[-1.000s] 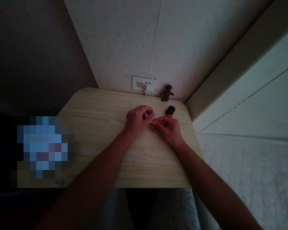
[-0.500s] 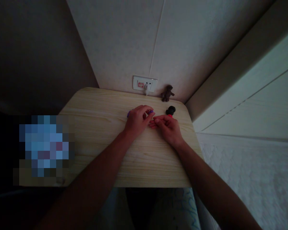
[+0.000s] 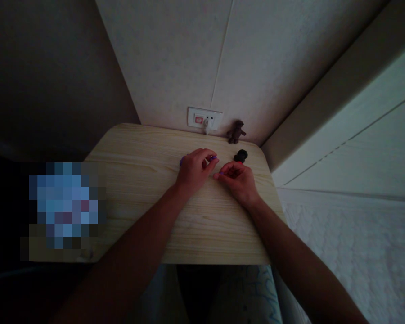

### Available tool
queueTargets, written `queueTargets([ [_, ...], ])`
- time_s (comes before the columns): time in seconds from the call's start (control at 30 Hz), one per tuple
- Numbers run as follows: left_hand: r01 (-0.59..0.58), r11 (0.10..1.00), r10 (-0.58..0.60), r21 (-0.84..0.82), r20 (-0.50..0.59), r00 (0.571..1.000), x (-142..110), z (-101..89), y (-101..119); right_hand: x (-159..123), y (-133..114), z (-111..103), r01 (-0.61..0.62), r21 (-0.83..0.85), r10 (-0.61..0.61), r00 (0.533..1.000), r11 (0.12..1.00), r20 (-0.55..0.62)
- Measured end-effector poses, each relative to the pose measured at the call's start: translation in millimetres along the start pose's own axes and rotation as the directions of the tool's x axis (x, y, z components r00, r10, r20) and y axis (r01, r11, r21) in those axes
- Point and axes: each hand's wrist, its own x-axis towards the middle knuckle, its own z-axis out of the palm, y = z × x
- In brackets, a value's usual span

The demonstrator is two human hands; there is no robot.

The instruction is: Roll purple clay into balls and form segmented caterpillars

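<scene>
Over the wooden table (image 3: 138, 189), my left hand (image 3: 193, 170) has its thumb and forefinger closed on a small purple lump (image 3: 213, 158), perhaps modelling clay. More purple material (image 3: 181, 160) peeks out at the far left of that hand, mostly hidden by it. Just to the right, the fingertips of my right hand (image 3: 239, 181) pinch a tiny purple bit (image 3: 222, 173). Beyond the right knuckles lies a black rounded piece (image 3: 241, 155), with a red piece (image 3: 240, 163) partly covered by the hand.
A small brown figure (image 3: 236, 132) stands near the wall at the table's back right. A socket (image 3: 204, 119) with a white plug is on the wall behind. Something blurred out (image 3: 65, 204) sits at the table's left. A quilted white surface (image 3: 344, 252) lies to the right.
My right hand's fingers have shifted: the thumb now points left, and a purple bit shows in its pinch. The left hand keeps its hold on the purple lump.
</scene>
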Motion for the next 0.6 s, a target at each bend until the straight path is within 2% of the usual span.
queueTargets([
  [0.17, -0.009, 1.000, 0.009, 0.009, 0.000, 1.000, 0.1, 0.6, -1.2, -0.9, -1.9, 1.7, -0.058, 0.041, 0.057, 0.998, 0.997, 0.026],
  [0.33, -0.014, 1.000, 0.014, 0.007, 0.004, 1.000, -0.3, 1.3, -2.5, -0.8, 2.1, 0.2, -0.003, 0.067, 0.004, 1.000, 0.998, -0.009],
  [0.6, -0.006, 1.000, 0.006, 0.008, 0.010, 1.000, -0.6, 0.2, -2.0, 4.1, 10.6, -1.9, 0.010, 0.098, -0.013, 1.000, 0.995, 0.027],
])
